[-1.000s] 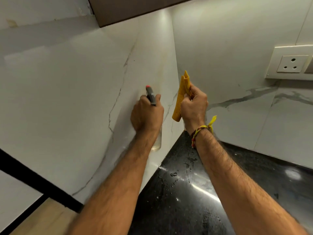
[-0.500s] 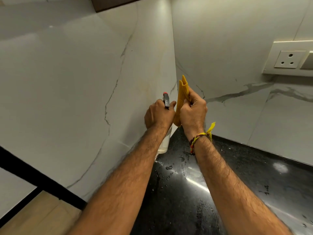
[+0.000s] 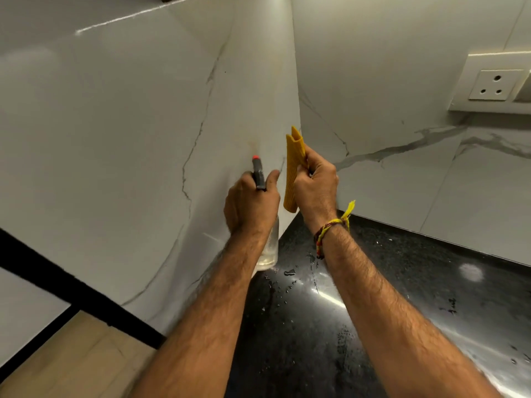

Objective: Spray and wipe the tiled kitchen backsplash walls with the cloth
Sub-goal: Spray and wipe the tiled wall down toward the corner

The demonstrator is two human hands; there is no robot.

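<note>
left hand (image 3: 250, 202) grips spray bottle (image 3: 268, 248), nozzle above knuckles | right hand (image 3: 316, 185) clenched on folded cloth (image 3: 293, 168), ends protruding above and below fist

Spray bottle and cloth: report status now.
Left hand grips spray bottle, nozzle at left wall. Right hand holds folded yellow cloth, off the tiles. Nothing in the way; droplets on black counter.

Glossy black countertop (image 3: 416, 282), white wall socket (image 3: 495, 86)
</note>
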